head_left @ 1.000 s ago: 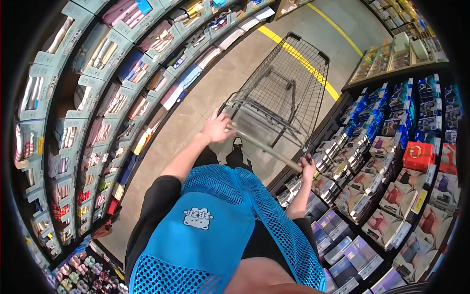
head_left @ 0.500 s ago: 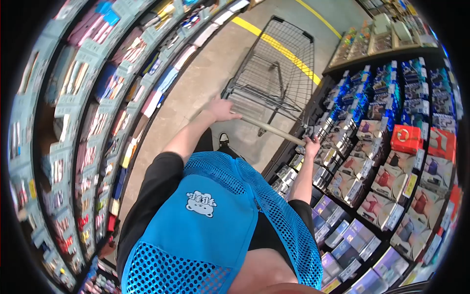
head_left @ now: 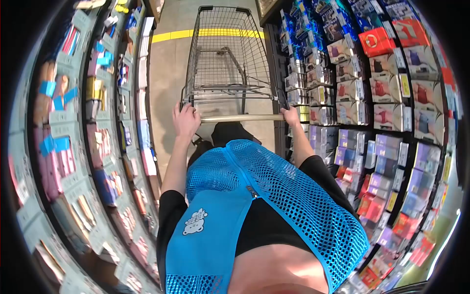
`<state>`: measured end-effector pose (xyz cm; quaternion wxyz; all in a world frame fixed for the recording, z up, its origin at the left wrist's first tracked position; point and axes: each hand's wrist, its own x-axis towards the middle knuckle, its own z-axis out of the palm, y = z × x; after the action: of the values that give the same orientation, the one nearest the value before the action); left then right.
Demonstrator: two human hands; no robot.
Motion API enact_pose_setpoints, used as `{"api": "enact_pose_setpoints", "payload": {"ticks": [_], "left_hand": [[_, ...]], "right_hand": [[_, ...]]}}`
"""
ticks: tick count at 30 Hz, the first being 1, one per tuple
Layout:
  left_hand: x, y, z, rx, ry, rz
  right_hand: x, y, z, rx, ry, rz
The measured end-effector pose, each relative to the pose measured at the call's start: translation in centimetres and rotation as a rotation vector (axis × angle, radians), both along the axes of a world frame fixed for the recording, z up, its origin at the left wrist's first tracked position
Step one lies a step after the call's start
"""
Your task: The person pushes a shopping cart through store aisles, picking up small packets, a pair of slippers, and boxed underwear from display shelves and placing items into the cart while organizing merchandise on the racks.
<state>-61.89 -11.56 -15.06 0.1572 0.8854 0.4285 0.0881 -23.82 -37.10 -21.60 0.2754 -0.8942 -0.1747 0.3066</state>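
Observation:
A black wire shopping cart [head_left: 230, 54] stands ahead of me, with nothing visible in its basket. Its pale handlebar [head_left: 240, 118] runs crosswise in front of my body. At the left end of the bar, my left hand [head_left: 186, 120] is closed around the handle. My right hand [head_left: 291, 116] grips the opposite end, close to the right-hand shelves. A blue mesh vest [head_left: 210, 215] with a white bear print covers my front, over black sleeves.
Shelves of packaged goods [head_left: 105, 142] line the left side. On the right, racks hold boxed items [head_left: 345, 90], including a red box [head_left: 376, 42]. A yellow line [head_left: 169, 36] crosses the floor ahead, under the cart.
The cart has swung from angled to nearly straight along the aisle, and my view has turned with it. Both hands have stayed on the handlebar. The right-hand shelves have shifted in view.

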Motion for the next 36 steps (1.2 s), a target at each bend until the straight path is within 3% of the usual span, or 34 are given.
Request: {"api": "enact_pose_setpoints", "payload": {"ticks": [2,4,6,8,11,13,15,17,18,19,21,22,24,25,26,27,28,30,33,36], "left_hand": [[-0.5,1.8,-0.4,0.036,-0.277,-0.06],[-0.6,3.5,-0.9,0.034,-0.404,-0.009],[-0.2,4.8,0.5,-0.312,-0.544,0.144],[0.5,6.8,-0.4,-0.345,-0.406,0.267],[1.3,10.0,-1.8,-0.388,-0.341,0.243],[2.0,12.8,-3.0,-0.657,-0.314,0.265],[4.2,13.8,-0.1,-0.671,-0.239,0.25],[4.9,16.3,-2.2,-0.656,-0.358,0.131],[5.3,17.7,-2.7,-0.691,-0.293,0.119],[6.3,19.1,-2.8,-0.732,-0.234,0.107],[8.4,21.3,-3.1,-0.798,-0.256,0.136],[9.2,22.2,-3.2,-0.878,-0.286,0.179],[11.2,24.3,-3.0,-0.936,-0.322,0.228],[12.4,25.4,-3.1,-0.996,-0.374,0.28],[13.5,26.2,-3.6,-1.015,-0.507,0.278],[14.2,27.7,-4.0,-1.087,-0.434,0.3],[15.0,28.1,-4.0,-1.052,-0.419,0.292],[17.0,29.8,-4.2,-1.007,-0.445,0.268],[19.5,32.5,-5.0,-1.004,-0.493,0.258],[22.2,33.9,-2.7,-1.031,-0.439,0.261]], "right_hand": [[-1.5,2.0,3.4,-0.152,0.027,0.102],[-3.2,2.8,4.2,-0.073,0.07,0.026],[-2.8,3.3,2.6,-0.082,0.176,0.023],[-1.7,3.6,0.2,-0.059,0.115,0.045],[-2.2,5.8,3.6,-0.039,0.124,0.007],[-1.3,7.6,4.5,-0.031,0.146,-0.016],[-0.3,8.7,3.4,-0.034,0.221,-0.136],[0.2,10.6,3.0,0.23,0.037,-0.158],[0.6,12.8,8.1,0.11,0.226,-0.155],[1.2,13.8,8.6,0.204,0.225,-0.174],[3.8,14.5,4.5,0.207,0.143,-0.135],[5.2,15.3,5.4,0.208,0.145,-0.141],[7.7,18.6,8.9,-0.045,0.295,0.029],[9.2,20.8,8.9,-0.04,0.298,0.033],[10.8,23.2,8.8,-0.037,0.292,-0.147],[11.7,25.0,8.3,-0.035,0.299,-0.325],[13.1,25.9,7.6,-0.031,0.331,-0.314],[15.5,28.7,6.8,-0.329,0.189,-0.088],[17.6,30.5,4.8,-0.357,0.086,-0.097],[18.8,31.5,4.6,-0.311,-0.047,-0.142]]}}
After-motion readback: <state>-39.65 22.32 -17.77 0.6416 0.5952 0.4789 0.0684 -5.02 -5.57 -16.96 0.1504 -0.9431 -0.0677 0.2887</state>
